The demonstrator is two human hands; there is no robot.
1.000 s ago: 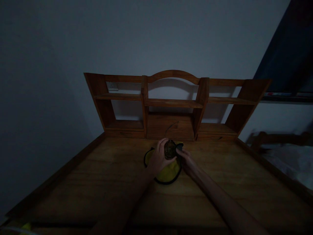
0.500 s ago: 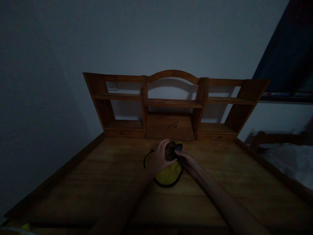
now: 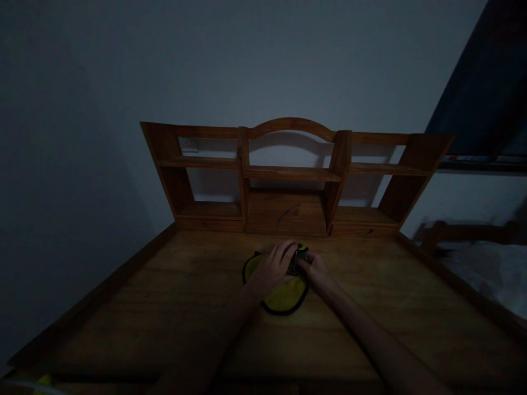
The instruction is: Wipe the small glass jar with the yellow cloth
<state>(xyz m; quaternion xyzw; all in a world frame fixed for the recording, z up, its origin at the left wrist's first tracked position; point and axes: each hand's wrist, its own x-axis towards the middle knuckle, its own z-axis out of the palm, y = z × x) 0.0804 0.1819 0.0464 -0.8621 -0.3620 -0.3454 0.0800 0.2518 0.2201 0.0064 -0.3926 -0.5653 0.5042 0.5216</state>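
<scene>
A small dark, shiny round object, like a glass jar (image 3: 292, 267), is held between my hands over the desk. My left hand (image 3: 274, 270) wraps its fingers round it from the left, covering most of it. From the right, my right hand (image 3: 316, 269) pinches a dark disc-like piece (image 3: 302, 255) against the object; whether the two are joined I cannot tell in this dim light. Beneath both hands lies a rounded yellow cloth mat (image 3: 284, 300) with a black border, partly hidden by my left hand and forearm.
The wooden desk (image 3: 185, 296) has raised side edges. At its back stands a wooden shelf unit (image 3: 292, 174) with several compartments and small drawers (image 3: 362, 232). A wall socket (image 3: 189, 145) shows behind the left shelf. Something yellow (image 3: 44, 379) shows at the lower left.
The jar-like object has moved slightly right and is more covered by my left hand. My right hand has drawn its fingers in closer, with the dark disc now up against the object.
</scene>
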